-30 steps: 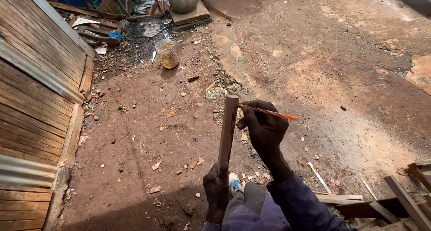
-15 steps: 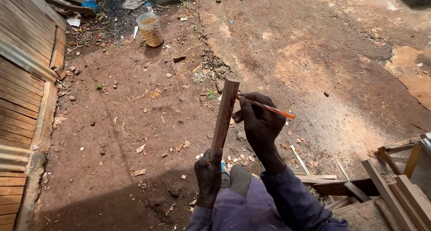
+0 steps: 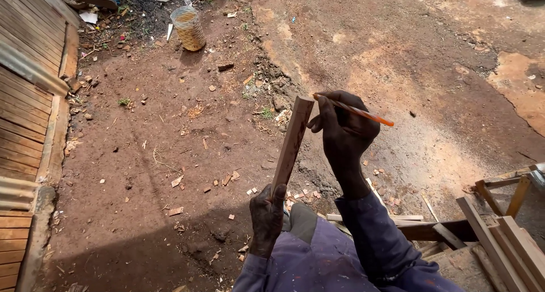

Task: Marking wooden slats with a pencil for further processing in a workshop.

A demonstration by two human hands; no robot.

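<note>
Above the red earth ground [image 3: 170,155], your left hand [image 3: 267,212] is gripping the stiff, light, narrow brown wooden strip [image 3: 291,144] at its lower end; your right hand [image 3: 343,133] is pinching a slim orange pencil [image 3: 357,111] against its top.

A narrow brown wooden strip [image 3: 290,147] stands nearly upright, leaning a little to the right at its top, above the red earth. An orange pencil [image 3: 359,112] lies slanted, and its tip touches the upper end of the strip.

The left hand [image 3: 267,212] is gripping low with fingers curled, while the right hand [image 3: 343,134] is reaching higher, fingers pinched.
</note>
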